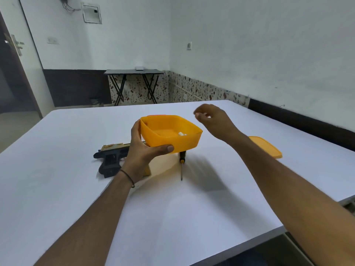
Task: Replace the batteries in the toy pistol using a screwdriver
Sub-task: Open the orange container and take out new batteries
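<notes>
White table [172,208] fills the lower view. Black folding table [134,72] stands against the far wall at 12 o'clock.

Yellow tub [172,143] is dead centre, lifted off the table and tilted slightly. Left hand [141,150] grips it at its 9 o'clock side: thumb along the near wall, fingers wrapped round the far-left corner.

Right hand [213,120] hovers at 2 o'clock of the tub, just past its rim, not touching it. Its fingers are curled with the tips drawn together and something pale shows at the tips (motion blur, can't tell if it's pinching anything).

Yellow lid [266,146] lies flat on the table at 3 o'clock, well apart from the tub.

Toy pistol [110,160] lies on its side on the table at 8 o'clock of the tub, its barrel end hidden behind the left hand.

Screwdriver [182,160] lies on the table at 6 o'clock of the tub, handle under the tub, tip pointing toward the camera.

Small white piece [181,134] sits inside the tub near its right wall.

Dark cord [127,176] circles the left wrist.
</notes>
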